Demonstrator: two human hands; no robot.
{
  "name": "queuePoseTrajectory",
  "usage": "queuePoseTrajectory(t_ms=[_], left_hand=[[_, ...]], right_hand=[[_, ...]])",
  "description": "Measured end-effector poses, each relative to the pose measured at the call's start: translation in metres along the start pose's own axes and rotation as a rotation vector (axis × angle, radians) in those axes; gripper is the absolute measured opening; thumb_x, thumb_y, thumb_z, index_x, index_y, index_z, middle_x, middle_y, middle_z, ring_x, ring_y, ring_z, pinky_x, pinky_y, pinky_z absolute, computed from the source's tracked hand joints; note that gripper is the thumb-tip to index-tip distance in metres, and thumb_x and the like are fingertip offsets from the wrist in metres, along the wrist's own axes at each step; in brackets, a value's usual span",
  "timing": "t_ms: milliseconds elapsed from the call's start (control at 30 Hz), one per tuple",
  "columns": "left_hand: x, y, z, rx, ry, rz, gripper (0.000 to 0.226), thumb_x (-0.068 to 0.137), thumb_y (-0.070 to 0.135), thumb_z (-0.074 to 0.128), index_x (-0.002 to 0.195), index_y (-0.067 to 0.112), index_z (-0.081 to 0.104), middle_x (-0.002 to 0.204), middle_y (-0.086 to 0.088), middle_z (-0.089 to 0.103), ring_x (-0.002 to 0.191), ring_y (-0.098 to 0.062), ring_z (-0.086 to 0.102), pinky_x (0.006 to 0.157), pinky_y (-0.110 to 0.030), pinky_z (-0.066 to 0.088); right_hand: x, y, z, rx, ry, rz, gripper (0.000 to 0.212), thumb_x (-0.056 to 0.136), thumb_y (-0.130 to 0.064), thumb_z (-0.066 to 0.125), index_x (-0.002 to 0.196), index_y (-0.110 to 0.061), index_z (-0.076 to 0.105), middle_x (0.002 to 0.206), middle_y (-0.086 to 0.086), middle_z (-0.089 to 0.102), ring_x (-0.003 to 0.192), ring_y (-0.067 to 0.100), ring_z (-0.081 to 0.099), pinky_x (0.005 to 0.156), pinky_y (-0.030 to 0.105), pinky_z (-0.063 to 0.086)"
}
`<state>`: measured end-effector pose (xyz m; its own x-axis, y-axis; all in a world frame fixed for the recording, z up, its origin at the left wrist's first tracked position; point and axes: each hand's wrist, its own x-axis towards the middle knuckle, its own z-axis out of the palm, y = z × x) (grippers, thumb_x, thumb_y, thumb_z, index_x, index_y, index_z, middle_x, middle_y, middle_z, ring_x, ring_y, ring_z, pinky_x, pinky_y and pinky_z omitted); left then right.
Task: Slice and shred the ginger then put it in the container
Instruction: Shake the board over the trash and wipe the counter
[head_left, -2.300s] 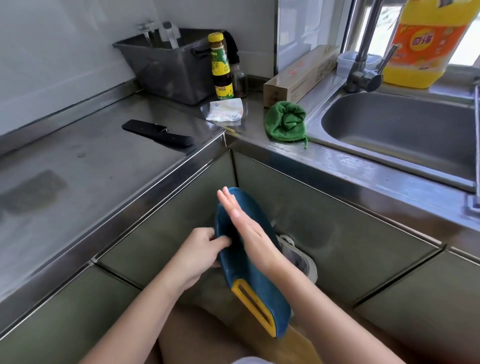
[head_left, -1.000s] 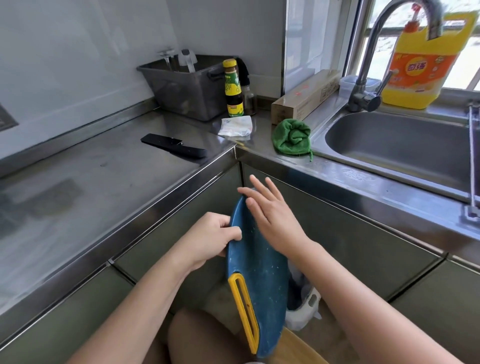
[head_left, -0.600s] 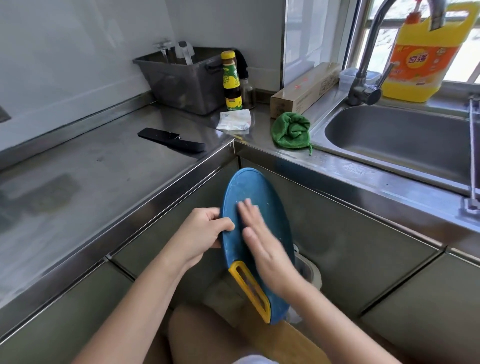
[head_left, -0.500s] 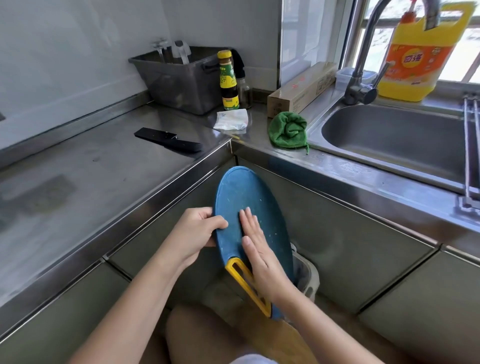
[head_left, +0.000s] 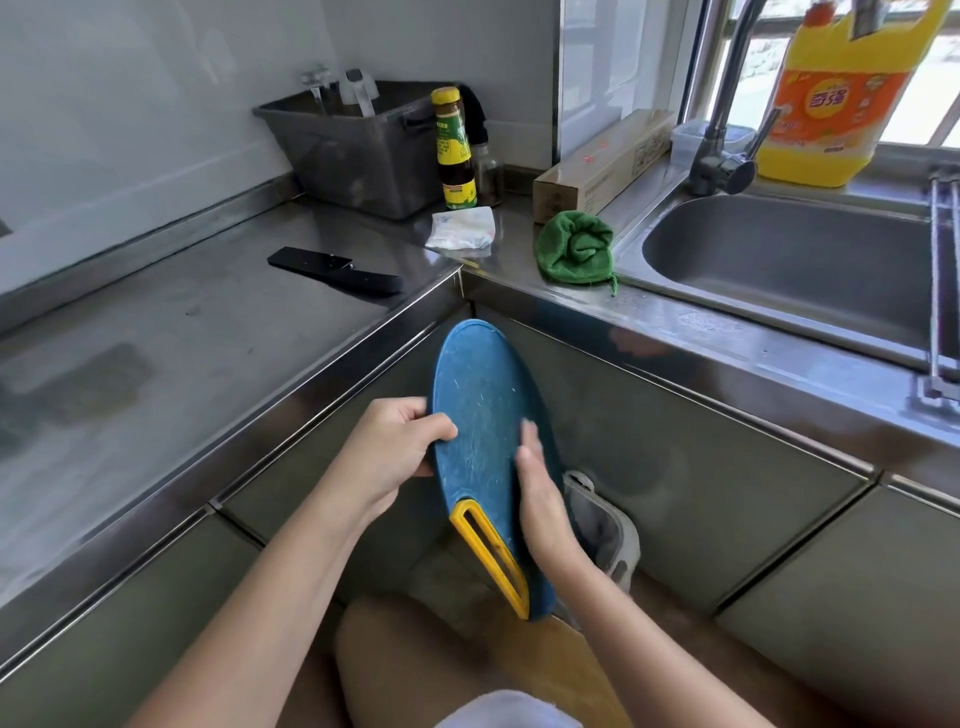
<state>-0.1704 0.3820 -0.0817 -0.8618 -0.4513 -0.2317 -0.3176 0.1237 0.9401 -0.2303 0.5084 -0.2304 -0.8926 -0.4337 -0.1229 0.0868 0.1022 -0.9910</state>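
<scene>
The steel table (head_left: 208, 338) fills the left and upper middle of the frame and the sink (head_left: 779, 270) the upper right, both as before. Below the table's corner, in the middle of the frame, the blue cutting board (head_left: 483, 395) is held in the air, tilted. Its long axis runs from the round end at the top down to the yellow handle (head_left: 491, 558) at the lower right. The left grip (head_left: 395, 447) grasps the board's left edge, thumb on the face. The right grip (head_left: 543, 499) is released, its flat fingers lying on the face. Since half a second ago it has slid toward the right edge, uncovering the handle slot. A pale bin (head_left: 602, 525) behind the board is mostly hidden, and its inside cannot be seen. A black knife (head_left: 337, 270) lies on the table, upper left.
</scene>
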Motion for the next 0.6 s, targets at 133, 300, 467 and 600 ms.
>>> queuePoseTrajectory(t_ms=[133,300,467,600], left_hand=[[0.002,0.004,-0.006,-0.013,0.072,0.022,0.011,0.086,0.003,0.058,0.082,0.004,0.067,0.076,-0.002,0.069,0.076,-0.017,0.065,0.059,-0.03,0.05],[0.003,0.004,-0.001,-0.019,0.085,0.047,0.012,0.086,0.002,0.057,0.083,0.004,0.069,0.081,-0.005,0.071,0.077,-0.016,0.067,0.059,-0.028,0.052],[-0.003,-0.004,0.007,-0.105,0.13,0.056,0.021,0.086,-0.001,0.056,0.075,0.011,0.069,0.072,0.002,0.071,0.072,-0.013,0.067,0.058,-0.028,0.052],[-0.003,0.002,-0.002,-0.126,0.191,0.1,0.021,0.085,-0.001,0.055,0.075,0.011,0.069,0.064,0.005,0.069,0.061,-0.008,0.064,0.054,-0.025,0.051]], right_hand=[[-0.001,0.037,-0.018,0.006,0.103,0.471,0.058,0.099,-0.05,0.022,0.146,-0.018,0.029,0.15,0.005,0.035,0.137,0.022,0.034,0.115,0.036,0.022],[-0.034,-0.021,0.0,-0.121,-0.006,-0.207,0.048,0.103,-0.034,0.024,0.149,-0.031,0.009,0.155,-0.02,0.001,0.141,-0.007,-0.003,0.112,0.01,-0.003],[-0.014,0.043,-0.008,0.017,0.03,0.147,0.061,0.094,-0.063,0.027,0.146,-0.033,0.03,0.153,-0.009,0.028,0.14,0.008,0.026,0.118,0.028,0.016],[-0.009,0.07,-0.034,-0.088,0.227,0.536,0.057,0.099,-0.053,0.019,0.142,-0.019,0.036,0.139,0.007,0.048,0.131,0.028,0.041,0.107,0.032,0.03]])
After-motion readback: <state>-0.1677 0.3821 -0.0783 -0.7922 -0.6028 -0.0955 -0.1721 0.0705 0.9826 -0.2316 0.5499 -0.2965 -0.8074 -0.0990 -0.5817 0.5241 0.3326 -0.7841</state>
